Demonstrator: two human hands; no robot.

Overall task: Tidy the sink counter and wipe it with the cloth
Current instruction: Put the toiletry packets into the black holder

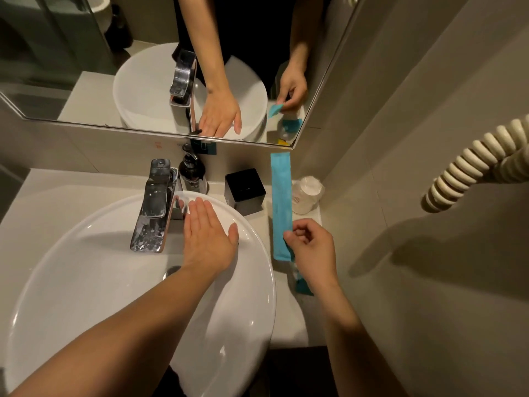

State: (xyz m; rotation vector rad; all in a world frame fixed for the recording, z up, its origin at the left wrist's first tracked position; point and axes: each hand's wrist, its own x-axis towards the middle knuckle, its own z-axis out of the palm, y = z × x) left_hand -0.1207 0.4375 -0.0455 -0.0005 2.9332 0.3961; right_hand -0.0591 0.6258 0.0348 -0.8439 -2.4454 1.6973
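A pale bench (289,319) is seen from the head camera, carrying a white round basin (114,282) under a wall mirror (86,67). At the bench's back edge a dark pump bottle (192,173) and a black cube box (244,190) are left standing, with wrapped cups (307,194) in the back right corner. The left hand (207,233) is laid flat, fingers released, on the basin's rim beside the tap (156,204). A long blue strip (281,207) (seemingly the folded cloth) is pinched by the right hand (312,247) along the right edge. Wiping is judged not yet begun; a teal packet (303,286) remains to be tidied.
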